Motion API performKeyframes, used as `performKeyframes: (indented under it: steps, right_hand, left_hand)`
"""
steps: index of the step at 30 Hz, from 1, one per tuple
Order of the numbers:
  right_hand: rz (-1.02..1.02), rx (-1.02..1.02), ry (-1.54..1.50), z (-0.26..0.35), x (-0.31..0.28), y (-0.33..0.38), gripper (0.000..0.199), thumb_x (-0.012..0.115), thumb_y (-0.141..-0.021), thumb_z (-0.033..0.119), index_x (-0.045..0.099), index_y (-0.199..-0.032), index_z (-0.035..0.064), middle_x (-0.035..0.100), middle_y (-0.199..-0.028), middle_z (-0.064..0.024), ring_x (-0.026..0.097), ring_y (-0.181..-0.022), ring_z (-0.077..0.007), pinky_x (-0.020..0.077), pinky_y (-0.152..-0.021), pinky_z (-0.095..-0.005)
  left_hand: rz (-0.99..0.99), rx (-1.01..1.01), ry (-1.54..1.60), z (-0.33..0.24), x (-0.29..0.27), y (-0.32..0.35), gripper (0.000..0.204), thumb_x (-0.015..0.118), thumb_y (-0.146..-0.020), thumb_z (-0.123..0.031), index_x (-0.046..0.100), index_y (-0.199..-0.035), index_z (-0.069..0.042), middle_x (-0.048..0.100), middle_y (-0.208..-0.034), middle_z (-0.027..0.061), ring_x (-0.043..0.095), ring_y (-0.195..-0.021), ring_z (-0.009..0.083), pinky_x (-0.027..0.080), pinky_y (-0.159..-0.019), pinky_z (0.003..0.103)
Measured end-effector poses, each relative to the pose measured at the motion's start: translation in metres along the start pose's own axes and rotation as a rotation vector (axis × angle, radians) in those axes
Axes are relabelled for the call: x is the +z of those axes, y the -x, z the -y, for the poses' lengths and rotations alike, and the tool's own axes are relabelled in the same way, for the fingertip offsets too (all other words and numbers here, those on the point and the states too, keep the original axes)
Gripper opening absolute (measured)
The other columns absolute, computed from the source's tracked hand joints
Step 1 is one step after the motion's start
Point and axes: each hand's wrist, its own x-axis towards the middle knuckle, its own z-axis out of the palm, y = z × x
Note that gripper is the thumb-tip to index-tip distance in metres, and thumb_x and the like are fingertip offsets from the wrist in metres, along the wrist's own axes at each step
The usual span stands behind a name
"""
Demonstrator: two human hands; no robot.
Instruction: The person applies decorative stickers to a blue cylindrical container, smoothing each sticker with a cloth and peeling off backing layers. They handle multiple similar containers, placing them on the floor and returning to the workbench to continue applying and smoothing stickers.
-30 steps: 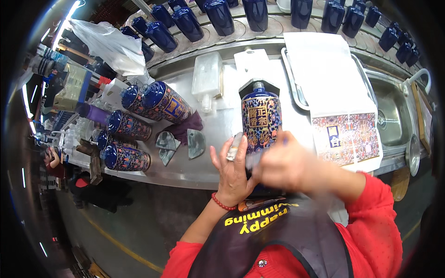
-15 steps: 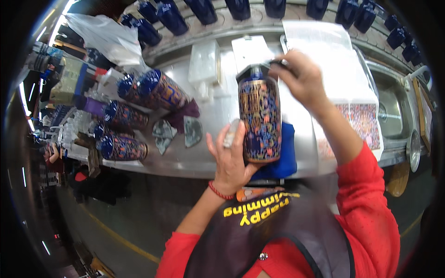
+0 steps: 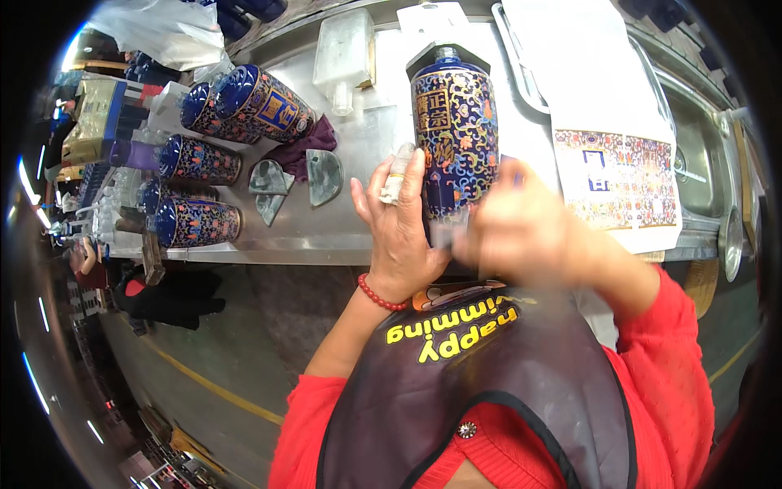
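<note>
A dark blue bottle [image 3: 456,130] with a colourful floral pattern lies in front of me, its neck pointing away. My left hand [image 3: 395,216] grips its near left side, fingers along the wall and thumb by the base; one finger has a pale wrapping. At the near end of the bottle, my right hand [image 3: 529,232] is smeared by motion. A small pale, blurred patch [image 3: 444,235] shows by its fingertips, too unclear to name. Behind the bottle's shoulders is a dark angular support [image 3: 417,62].
Patterned blue bottles [image 3: 199,222] stand at the left, near a purple cloth [image 3: 297,148] and grey-green flat pieces [image 3: 326,178]. A clear rectangular container [image 3: 342,57] sits farther back. Printed sheets [image 3: 619,216] lie at the right, beside a metal sink [image 3: 692,155].
My right hand has come from the bottle's neck down to its near end. My left hand stays on the bottle. The view has shifted, and a sheet at the right looks different.
</note>
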Motion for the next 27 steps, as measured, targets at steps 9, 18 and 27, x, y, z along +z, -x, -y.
performKeyframes:
  steps: [9, 18, 27]
  right_hand:
    - [-0.113, 0.031, 0.245, -0.011, 0.000, 0.005, 0.016, 0.073, -0.078, 0.007, 0.065, -0.092, 0.0067, 0.060, -0.083, -0.0041, 0.062, -0.078, -0.0205, 0.0493, -0.071, -0.0374]
    - [-0.248, 0.105, 0.050, -0.018, 0.007, 0.013, 0.027, 0.077, -0.072, 0.001, 0.072, -0.098, 0.0071, 0.064, -0.088, -0.0021, 0.061, -0.076, -0.0222, 0.0505, -0.073, -0.0382]
    - [-0.305, 0.324, 0.015, -0.011, -0.006, -0.008, 0.025, 0.077, -0.072, 0.005, 0.070, -0.096, 0.0093, 0.062, -0.086, -0.0063, 0.061, -0.078, -0.0249, 0.0498, -0.073, -0.0384]
  left_hand:
    - [-0.012, 0.020, 0.016, 0.008, 0.005, 0.003, 0.107, 0.065, -0.083, -0.070, 0.031, -0.157, 0.000, 0.048, -0.150, 0.0174, 0.038, -0.138, 0.0391, 0.003, -0.114, 0.070]
    - [0.009, 0.019, 0.018, 0.006, -0.001, 0.001, 0.108, 0.064, -0.085, -0.069, 0.028, -0.157, 0.002, 0.045, -0.152, 0.0200, 0.037, -0.139, 0.0391, 0.002, -0.115, 0.068]
    - [0.012, 0.028, 0.062, 0.011, 0.004, 0.001, 0.106, 0.063, -0.086, -0.069, 0.030, -0.157, 0.003, 0.048, -0.151, 0.0186, 0.039, -0.138, 0.0382, 0.003, -0.115, 0.069]
